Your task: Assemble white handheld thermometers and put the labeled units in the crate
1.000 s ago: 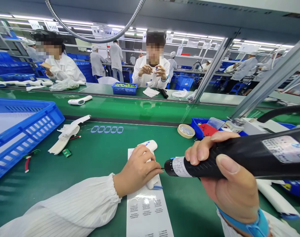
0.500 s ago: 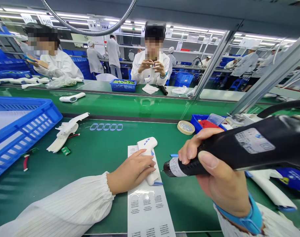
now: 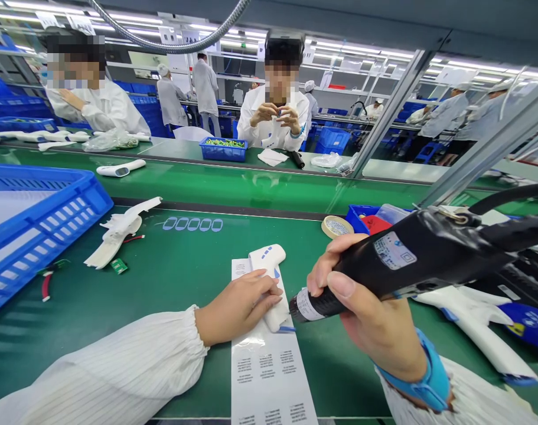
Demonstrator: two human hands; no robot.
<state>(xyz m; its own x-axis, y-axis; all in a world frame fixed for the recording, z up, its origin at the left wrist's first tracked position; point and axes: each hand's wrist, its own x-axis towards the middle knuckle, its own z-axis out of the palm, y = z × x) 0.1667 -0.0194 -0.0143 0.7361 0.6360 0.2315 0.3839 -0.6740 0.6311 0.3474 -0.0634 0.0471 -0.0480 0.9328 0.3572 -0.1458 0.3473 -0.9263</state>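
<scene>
My left hand [image 3: 237,304] lies flat with fingers stretched over a white handheld thermometer shell [image 3: 269,277], pressing it onto a white printed sheet [image 3: 269,372] on the green mat. My right hand [image 3: 375,319] is wrapped round a black electric screwdriver [image 3: 410,260], tilted down to the left. Its tip sits right beside the lower end of the thermometer shell, close to my left fingertips. A blue strap circles my right wrist.
A blue crate [image 3: 38,218] stands at left, with white shell halves [image 3: 118,230], a small circuit board and wires beside it. A tape roll [image 3: 337,226] and blue parts bin [image 3: 361,215] lie at right, more white shells [image 3: 481,330] near. Other workers sit across the green conveyor [image 3: 251,189].
The screwdriver's rear has swung upward and its tip has dropped toward the thermometer's lower end. My left hand has flattened and slid slightly down the shell.
</scene>
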